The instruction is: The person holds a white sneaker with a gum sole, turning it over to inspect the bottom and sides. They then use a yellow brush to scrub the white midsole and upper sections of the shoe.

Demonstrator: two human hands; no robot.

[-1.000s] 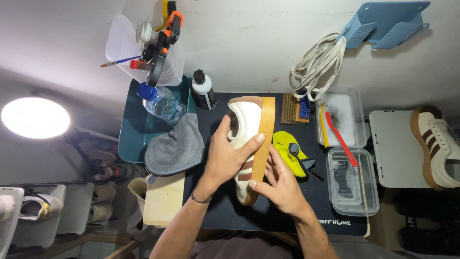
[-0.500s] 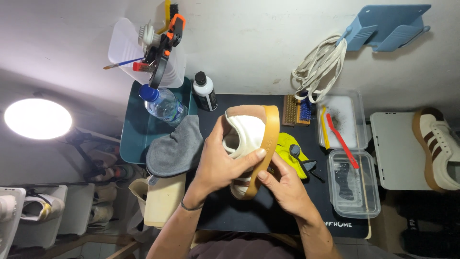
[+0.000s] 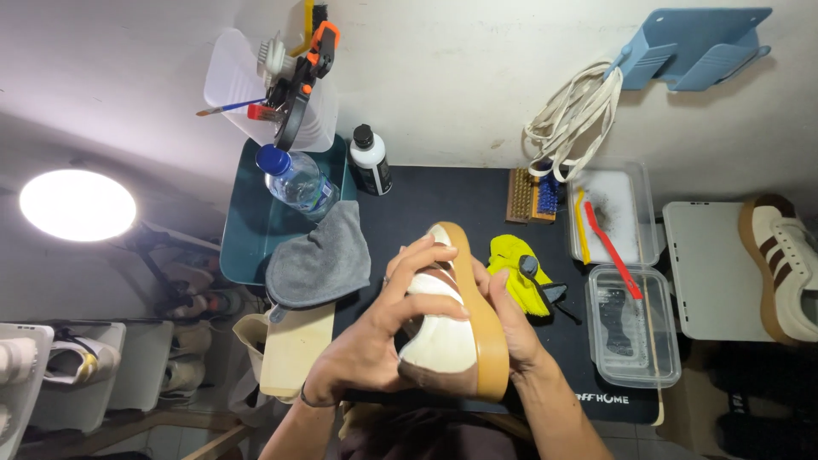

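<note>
Both hands are gripping a white-and-brown sneaker (image 3: 447, 328) at frame centre: left hand (image 3: 375, 341) wrapping its upper, right hand (image 3: 511, 328) cupping the gum sole. A grey cloth (image 3: 319, 260) is lying left, a yellow rag (image 3: 515, 268) right.

Both hands lift a white and brown sneaker (image 3: 443, 328) with a tan sole above the dark mat (image 3: 443, 200). The left hand (image 3: 375, 341) wraps over its side; the right hand (image 3: 515, 328) cups the sole. A grey cloth (image 3: 319, 260) lies nearby.

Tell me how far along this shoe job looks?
Laces lie off to the side, so stripping looks done. Both hands, left hand and right hand, hold one sneaker on its side. The second sneaker waits at the right, untouched.
</note>
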